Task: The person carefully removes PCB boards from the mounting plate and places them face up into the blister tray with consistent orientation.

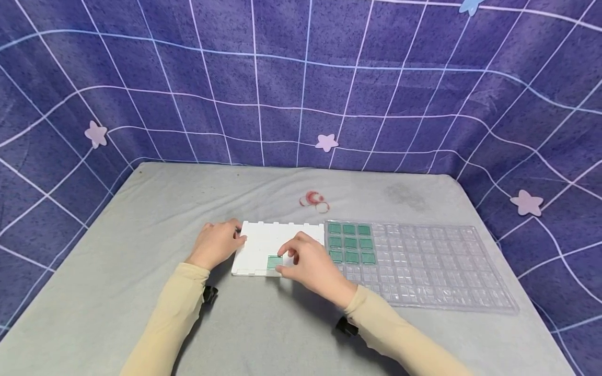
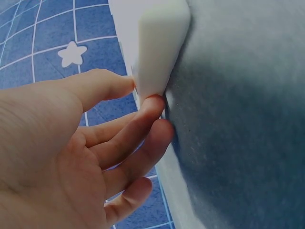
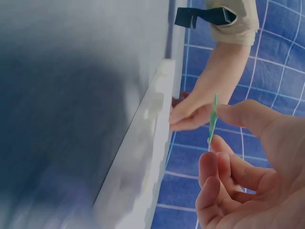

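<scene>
My left hand (image 1: 216, 243) pinches the left end of a white flat box (image 1: 256, 237), thumb at the upper edge and a fingertip at the lower edge in the left wrist view. Over the front of the box, my right hand (image 1: 311, 261) holds a small green circuit board (image 1: 274, 262) by its right side between thumb and finger. Seen from the right wrist, the circuit board (image 3: 213, 117) stands nearly edge-on, raised apart from the box (image 3: 157, 105). Whether anything lies inside the box is not visible.
Against the box's right side lies a clear plastic tray (image 1: 447, 300) of many small compartments. Several green circuit boards (image 1: 350, 242) fill its far-left compartments. Grey cloth (image 1: 141, 245) covers the table, with a red mark behind the box. A purple gridded curtain (image 1: 282, 78) surrounds the back and sides.
</scene>
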`<state>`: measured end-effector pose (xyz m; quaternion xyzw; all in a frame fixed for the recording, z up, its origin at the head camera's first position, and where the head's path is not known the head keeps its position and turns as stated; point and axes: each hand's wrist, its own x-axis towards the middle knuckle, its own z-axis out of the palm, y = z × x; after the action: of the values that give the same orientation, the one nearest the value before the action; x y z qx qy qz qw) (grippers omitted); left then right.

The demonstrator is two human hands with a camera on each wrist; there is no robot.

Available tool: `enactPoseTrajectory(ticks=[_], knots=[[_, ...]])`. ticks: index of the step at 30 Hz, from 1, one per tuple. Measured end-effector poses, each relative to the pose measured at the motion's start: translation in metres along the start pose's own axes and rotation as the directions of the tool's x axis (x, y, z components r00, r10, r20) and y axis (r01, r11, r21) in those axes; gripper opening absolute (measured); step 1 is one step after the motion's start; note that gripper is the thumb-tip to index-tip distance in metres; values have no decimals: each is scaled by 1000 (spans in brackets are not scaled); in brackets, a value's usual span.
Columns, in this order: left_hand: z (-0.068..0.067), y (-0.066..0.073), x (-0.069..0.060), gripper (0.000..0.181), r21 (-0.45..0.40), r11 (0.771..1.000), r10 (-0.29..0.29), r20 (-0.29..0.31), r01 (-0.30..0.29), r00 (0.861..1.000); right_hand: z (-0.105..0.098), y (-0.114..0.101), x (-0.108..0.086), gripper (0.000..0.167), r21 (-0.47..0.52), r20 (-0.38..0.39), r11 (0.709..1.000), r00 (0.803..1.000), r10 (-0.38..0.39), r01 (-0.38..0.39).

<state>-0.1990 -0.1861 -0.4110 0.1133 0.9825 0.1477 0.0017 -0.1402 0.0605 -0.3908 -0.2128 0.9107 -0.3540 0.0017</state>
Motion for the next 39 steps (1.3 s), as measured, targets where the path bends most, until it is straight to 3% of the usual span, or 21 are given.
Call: enactPoseTrajectory(ticks=[20,33,39], knots=[[-4,2,-2,29,-4,1000,8,-13,-8,1000,-44,68,-44,24,-4,-120,1000,993,14,-14],[-3,2,-5,29,-19,1000,4,-8,-4,1000,-63,104,-67,24,-27,-98,998,993,58,-61],[-3,1,-3,30,-26,1000,6,-3,-6,1000,-67,113,-74,23,-42,-88,998,995,35,-39]])
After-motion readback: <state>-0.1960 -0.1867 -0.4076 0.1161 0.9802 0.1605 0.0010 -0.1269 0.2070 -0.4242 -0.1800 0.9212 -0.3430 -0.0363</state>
